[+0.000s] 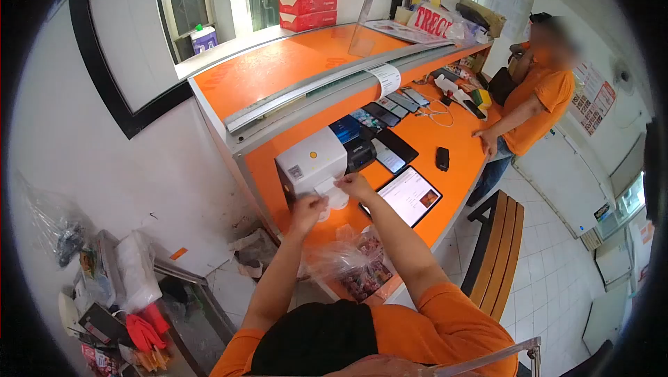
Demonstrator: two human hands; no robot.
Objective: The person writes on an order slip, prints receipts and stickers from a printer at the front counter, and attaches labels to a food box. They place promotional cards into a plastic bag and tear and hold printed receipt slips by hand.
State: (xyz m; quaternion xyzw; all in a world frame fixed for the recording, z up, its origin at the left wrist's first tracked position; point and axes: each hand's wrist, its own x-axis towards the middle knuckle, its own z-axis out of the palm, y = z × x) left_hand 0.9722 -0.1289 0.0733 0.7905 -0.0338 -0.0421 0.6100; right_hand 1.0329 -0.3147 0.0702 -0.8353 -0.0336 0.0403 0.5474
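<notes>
A white box-shaped printer [311, 156] stands on the orange counter in front of me. White paper [337, 198] hangs at its front, low on the right side. My right hand [357, 186] pinches the paper near its upper right edge. Lower and to the left, my left hand [307, 214] has its fingers closed on a whitish piece of the paper by the printer's lower front. Both forearms reach in from below. A tablet [405, 198] with a lit screen lies right of my right hand. Below my hands sits a clear plastic bag [339, 257] beside colourful packets.
Behind the tablet are a lit phone [388, 157], a black device [360, 155] and several more phones [392, 106]. A small black object [442, 159] lies farther right. A person in an orange shirt [550, 102] leans on the counter's right end. A wooden bench [497, 255] stands right.
</notes>
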